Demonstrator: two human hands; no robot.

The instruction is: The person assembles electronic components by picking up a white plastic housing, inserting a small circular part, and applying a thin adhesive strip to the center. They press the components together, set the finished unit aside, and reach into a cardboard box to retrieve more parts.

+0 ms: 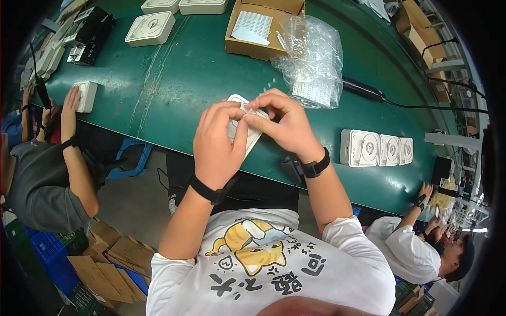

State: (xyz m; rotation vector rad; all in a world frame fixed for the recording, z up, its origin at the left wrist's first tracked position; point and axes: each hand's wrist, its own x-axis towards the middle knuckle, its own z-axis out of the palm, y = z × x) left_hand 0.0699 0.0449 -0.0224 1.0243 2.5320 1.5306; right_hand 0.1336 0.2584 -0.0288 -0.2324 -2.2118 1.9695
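Housing (pixel 254 138), white, centre frame, at near edge of green table (pixel 195 68), directly beneath left hand (pixel 219 139) and right hand (pixel 284 124), close together at the fingertips; cannot tell whether clamped on anything. Farther out, open carton (pixel 247 48), upper centre; three white units (pixel 389 150), right.

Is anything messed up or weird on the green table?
Yes: pale, uneven streaks cross the green tabletop, off to the left of the left hand. They interrupt its otherwise plain surface and might be scratches.
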